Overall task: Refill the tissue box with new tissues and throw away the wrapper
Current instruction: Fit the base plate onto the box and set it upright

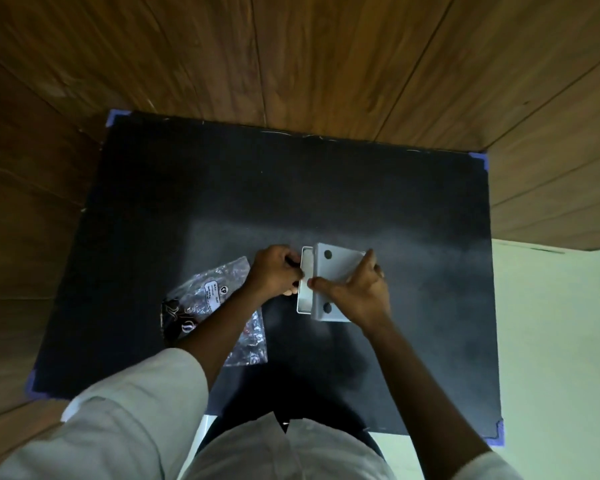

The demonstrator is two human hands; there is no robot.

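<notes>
A grey tissue box [333,268] lies on the black mat with its underside up, showing two dark round feet. Its inner tray or lid [306,271] sticks out on the left side. My left hand [278,271] grips that left piece at its edge. My right hand [357,289] lies over the box body, thumb pressed at the seam between the two parts. A crumpled clear plastic wrapper [219,299] with a white label and black print lies flat to the left, partly under my left forearm. No tissues are visible.
The black mat [291,188] covers a table, fixed with blue tape at its corners [482,157]. Wooden panelling surrounds the far and left sides. A pale green floor [551,323] shows on the right.
</notes>
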